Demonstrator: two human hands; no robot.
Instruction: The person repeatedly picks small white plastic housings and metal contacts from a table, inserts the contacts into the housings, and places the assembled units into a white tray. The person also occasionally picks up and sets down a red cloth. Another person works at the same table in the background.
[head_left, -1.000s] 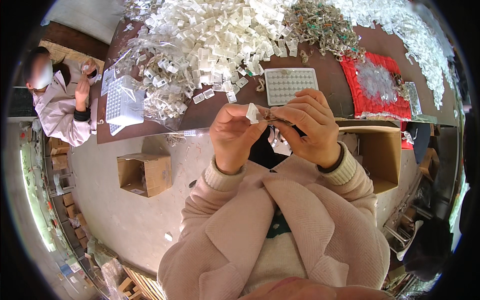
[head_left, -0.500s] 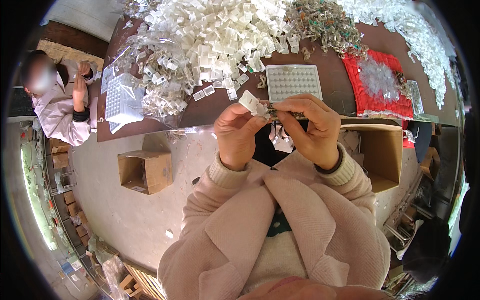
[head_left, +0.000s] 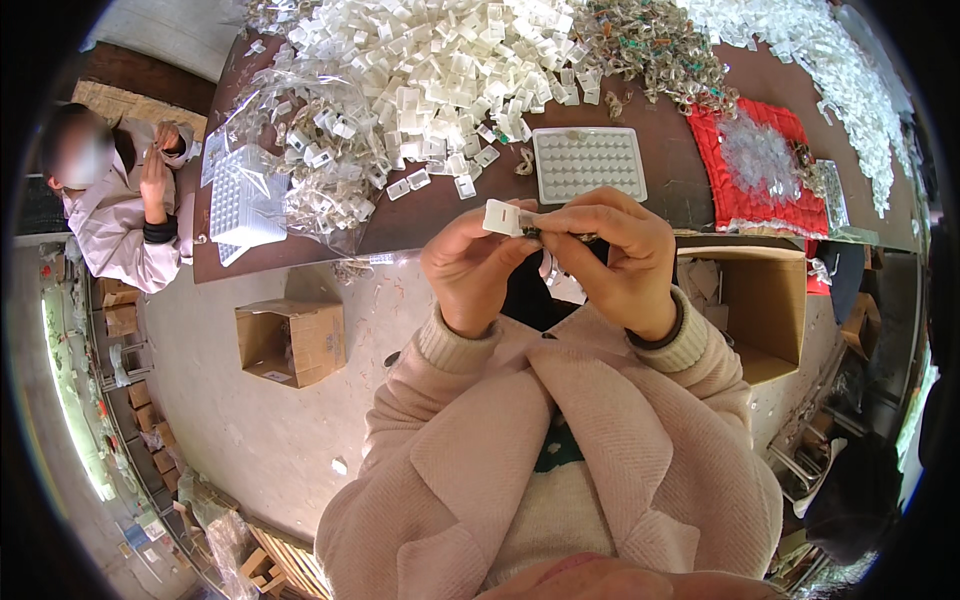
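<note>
Less tilted now: white piece (head_left: pixel 501 218) in left hand (head_left: pixel 468 275), beside right hand (head_left: pixel 632 262) pinched on dark part (head_left: pixel 531 231).

Legible text or signs — none.

Your right hand (head_left: pixel 625 262) hid most of the dark piece (head_left: pixel 533 233) you pinched, while the view's upper edge cut off the heap of white plastic parts (head_left: pixel 440 75).
</note>
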